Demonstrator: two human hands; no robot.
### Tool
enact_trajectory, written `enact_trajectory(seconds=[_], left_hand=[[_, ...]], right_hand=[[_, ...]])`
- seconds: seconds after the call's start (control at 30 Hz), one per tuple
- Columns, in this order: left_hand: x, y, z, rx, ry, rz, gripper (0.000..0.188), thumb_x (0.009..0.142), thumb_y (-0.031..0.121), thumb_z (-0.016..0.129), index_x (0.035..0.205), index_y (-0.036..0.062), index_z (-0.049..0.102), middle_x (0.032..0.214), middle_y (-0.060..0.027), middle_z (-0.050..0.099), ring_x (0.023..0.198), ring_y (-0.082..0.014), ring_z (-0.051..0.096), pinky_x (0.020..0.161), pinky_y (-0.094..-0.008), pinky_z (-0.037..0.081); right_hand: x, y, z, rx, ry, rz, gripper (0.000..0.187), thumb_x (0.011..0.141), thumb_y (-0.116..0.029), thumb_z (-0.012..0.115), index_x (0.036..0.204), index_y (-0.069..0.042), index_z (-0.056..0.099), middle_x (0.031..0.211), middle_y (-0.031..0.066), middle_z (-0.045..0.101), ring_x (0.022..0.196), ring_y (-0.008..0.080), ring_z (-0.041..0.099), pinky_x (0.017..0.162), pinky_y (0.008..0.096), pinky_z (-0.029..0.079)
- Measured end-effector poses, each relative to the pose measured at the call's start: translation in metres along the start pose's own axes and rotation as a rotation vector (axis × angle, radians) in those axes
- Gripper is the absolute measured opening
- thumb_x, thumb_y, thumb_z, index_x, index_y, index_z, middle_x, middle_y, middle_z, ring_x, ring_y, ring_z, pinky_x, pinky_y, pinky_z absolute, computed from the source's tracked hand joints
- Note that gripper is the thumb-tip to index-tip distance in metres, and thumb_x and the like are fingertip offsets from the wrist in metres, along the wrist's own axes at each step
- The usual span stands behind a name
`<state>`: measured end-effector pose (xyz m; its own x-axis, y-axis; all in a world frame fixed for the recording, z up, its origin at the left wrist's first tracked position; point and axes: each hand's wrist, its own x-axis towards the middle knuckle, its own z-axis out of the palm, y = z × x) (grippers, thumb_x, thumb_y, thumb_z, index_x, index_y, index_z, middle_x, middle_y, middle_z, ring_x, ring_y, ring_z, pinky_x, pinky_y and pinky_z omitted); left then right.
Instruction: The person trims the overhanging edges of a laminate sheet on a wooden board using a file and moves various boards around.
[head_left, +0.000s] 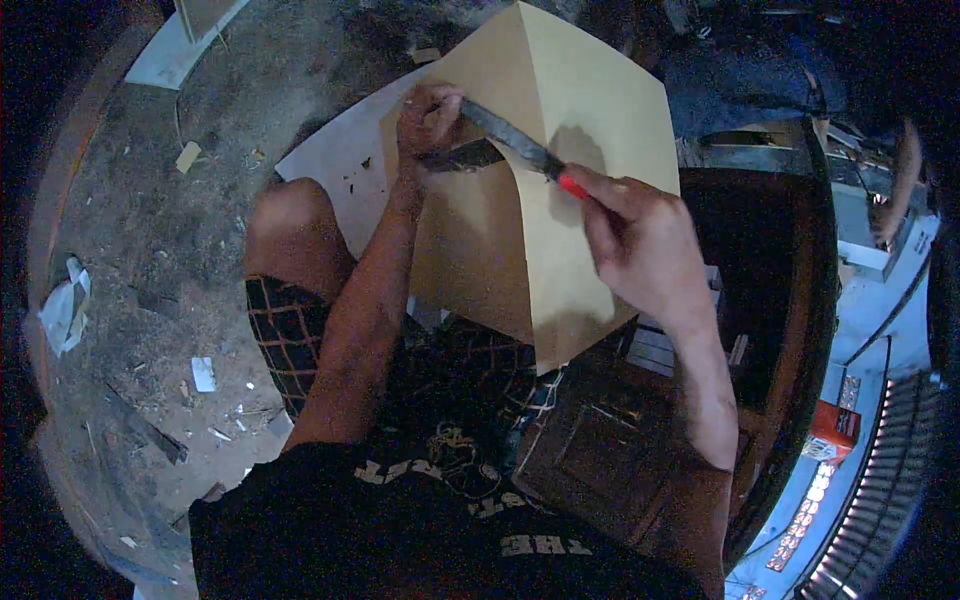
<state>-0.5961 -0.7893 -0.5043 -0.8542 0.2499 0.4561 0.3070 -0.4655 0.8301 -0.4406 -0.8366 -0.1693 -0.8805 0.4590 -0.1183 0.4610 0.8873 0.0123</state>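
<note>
With right hand (pixel 648 240), gripping tool (pixel 512 138), probably stiff, sensibly by red handle (pixel 573 184) above pale board (pixel 612 95); with left hand (pixel 425 120), cannot tell grip.

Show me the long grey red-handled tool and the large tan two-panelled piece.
Long grey red-handled tool (pixel 511 135): head view, middle of its flat grey length.
Large tan two-panelled piece (pixel 560 245): head view, brighter right-hand panel.

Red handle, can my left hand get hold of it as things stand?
Probably not easily: your right hand is closed around the red handle, leaving just its front end showing. Your left hand is near the blade tip.
</note>
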Motion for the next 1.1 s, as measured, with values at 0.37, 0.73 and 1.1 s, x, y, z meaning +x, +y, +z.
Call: enact_trajectory(seconds=[0.37,0.73,1.1], left_hand=[[0.011,0.067,0.026,-0.148,-0.066,0.057,0.019,0.089,0.025,0.072,0.102,0.0101,0.071,0.101,-0.0082,0.068,0.102,-0.0254,0.062,0.092,-0.0377,0.048],[-0.004,0.054,0.018,-0.171,-0.095,-0.005,0.020,0.086,0.004,0.067,0.104,0.0094,0.071,0.102,-0.0085,0.069,0.098,-0.0253,0.066,0.086,-0.0354,0.053],[0.011,0.032,0.004,-0.077,-0.207,0.268,0.016,0.092,0.019,0.068,0.105,0.0112,0.068,0.100,-0.0069,0.068,0.106,-0.0244,0.062,0.095,-0.0383,0.046]], right_hand=[[-0.034,-0.004,-0.045,0.127,0.013,0.137,0.034,0.082,0.002,0.064,0.114,-0.006,0.071,0.082,0.0181,0.067,0.068,0.0303,0.067,0.065,0.0367,0.053],[-0.039,-0.001,-0.028,0.031,-0.026,0.072,0.040,0.080,0.001,0.064,0.119,-0.007,0.067,0.077,0.0150,0.062,0.066,0.0300,0.063,0.063,0.0385,0.051],[-0.039,-0.002,-0.033,-0.036,0.028,-0.001,0.034,0.081,0.003,0.063,0.114,-0.003,0.069,0.077,0.0189,0.064,0.070,0.0326,0.066,0.066,0.0384,0.052]])
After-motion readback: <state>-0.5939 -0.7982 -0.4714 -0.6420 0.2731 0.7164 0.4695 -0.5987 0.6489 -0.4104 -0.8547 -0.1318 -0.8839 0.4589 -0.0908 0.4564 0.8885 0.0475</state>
